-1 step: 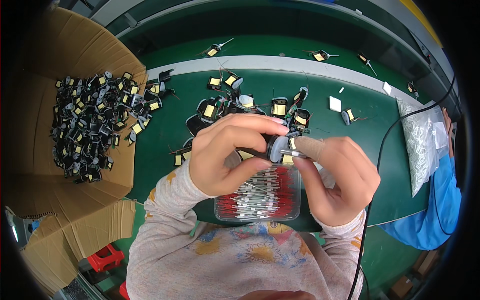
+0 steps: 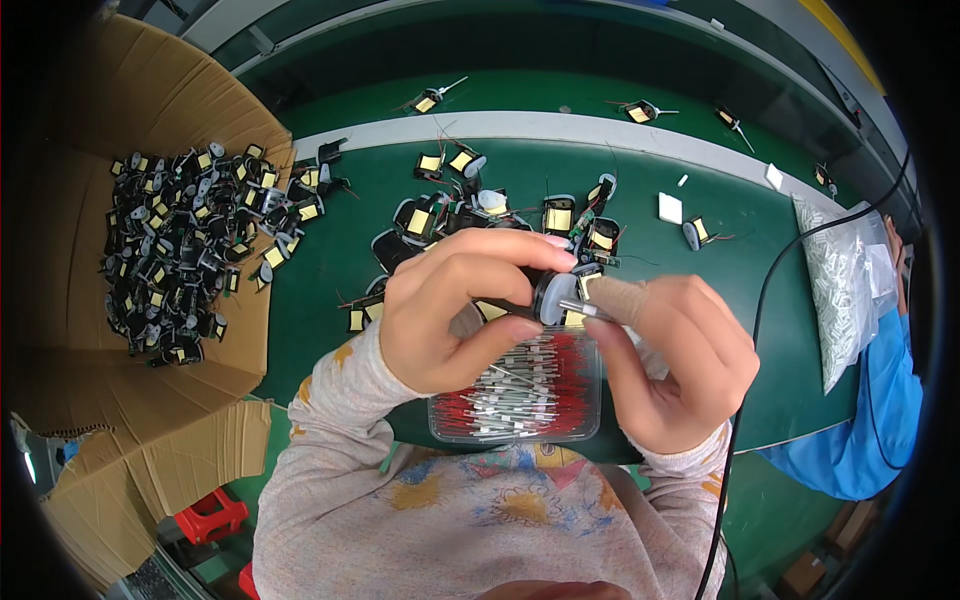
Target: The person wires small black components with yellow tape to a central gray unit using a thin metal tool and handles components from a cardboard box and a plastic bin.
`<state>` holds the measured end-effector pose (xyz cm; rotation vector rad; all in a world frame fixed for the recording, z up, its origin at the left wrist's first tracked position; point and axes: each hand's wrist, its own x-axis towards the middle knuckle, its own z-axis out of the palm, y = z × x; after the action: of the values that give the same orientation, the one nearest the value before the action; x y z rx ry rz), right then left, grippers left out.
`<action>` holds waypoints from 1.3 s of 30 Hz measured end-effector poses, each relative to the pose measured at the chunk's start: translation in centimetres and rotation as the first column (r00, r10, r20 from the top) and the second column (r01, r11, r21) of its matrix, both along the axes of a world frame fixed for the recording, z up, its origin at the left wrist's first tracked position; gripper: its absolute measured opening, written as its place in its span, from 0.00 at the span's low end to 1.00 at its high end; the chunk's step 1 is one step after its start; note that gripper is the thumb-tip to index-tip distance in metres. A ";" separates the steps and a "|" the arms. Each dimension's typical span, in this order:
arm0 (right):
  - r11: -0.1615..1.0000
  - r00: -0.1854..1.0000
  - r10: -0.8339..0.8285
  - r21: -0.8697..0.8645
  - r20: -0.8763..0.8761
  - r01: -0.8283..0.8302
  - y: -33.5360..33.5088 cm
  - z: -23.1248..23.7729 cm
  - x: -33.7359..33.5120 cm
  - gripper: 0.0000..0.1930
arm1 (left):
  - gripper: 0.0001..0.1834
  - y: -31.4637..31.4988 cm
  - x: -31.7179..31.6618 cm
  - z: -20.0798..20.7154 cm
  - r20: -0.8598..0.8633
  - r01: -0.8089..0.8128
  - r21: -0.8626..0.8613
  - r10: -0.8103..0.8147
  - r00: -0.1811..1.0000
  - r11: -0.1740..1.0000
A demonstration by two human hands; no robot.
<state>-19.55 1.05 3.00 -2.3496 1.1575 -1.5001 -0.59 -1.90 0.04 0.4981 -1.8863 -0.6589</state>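
Observation:
My left hand (image 2: 450, 315) grips a small black housing with a round grey end cap (image 2: 556, 298), the cap facing right. My right hand (image 2: 690, 350), with tan tape around its index finger, pinches a thin metal rod (image 2: 580, 308) between thumb and index finger. The rod's tip meets the face of the grey cap; whether it enters the cap I cannot tell. Just below both hands lies a clear plastic tray (image 2: 515, 439) full of thin red and silver-white pieces. Beyond my fingers several similar black housings (image 2: 420, 218) with yellow patches and wires lie in a loose heap.
At left a large cardboard box (image 2: 190, 90) holds many black housings. On the green table (image 2: 330, 240) sit a white block (image 2: 670, 208) and, at right, a clear bag of small white parts (image 2: 835, 290). A black cable (image 2: 757, 330) hangs beside my right hand. A blue sleeve (image 2: 850, 440) shows at right.
My right hand and the rod's outer end have shifted very slightly. My left hand and the housing stay in place.

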 end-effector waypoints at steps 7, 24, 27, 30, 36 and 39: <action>0.992 0.999 -0.004 -0.127 -0.033 0.000 0.4 -0.9 0.3 0.21 | 0.12 1.2 -0.5 -0.5 -0.078 -0.063 -0.004 0.062 0.995 0.998; 0.988 0.974 0.140 0.046 0.177 -0.151 -2.2 -2.6 1.4 0.11 | 0.12 0.8 -0.1 0.2 0.058 -0.249 0.077 0.245 0.968 0.966; 0.850 0.899 0.132 0.418 0.417 -0.319 -3.0 -2.1 0.3 0.05 | 0.10 -0.6 0.6 0.3 -0.036 -0.071 0.385 0.092 0.995 0.920; 0.782 0.853 0.079 0.499 0.516 -0.374 -3.6 -2.7 0.1 0.08 | 0.11 -1.6 0.7 0.6 -0.061 -0.003 0.563 0.045 0.997 0.826; 0.765 0.780 -0.072 0.537 0.622 -0.357 -6.9 -4.9 -1.1 0.14 | 0.08 -7.4 -1.0 -1.2 -0.204 0.111 0.609 0.020 0.979 0.785; 0.853 0.781 -0.200 0.497 0.591 -0.158 -8.0 -5.3 -3.4 0.21 | 0.12 -15.3 -1.2 -3.2 0.033 -0.137 0.509 0.139 0.990 0.850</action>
<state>-22.99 -6.98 -2.29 -1.3171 1.1939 -1.5332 -1.78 -17.23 -3.11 0.9625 -1.6386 -1.0697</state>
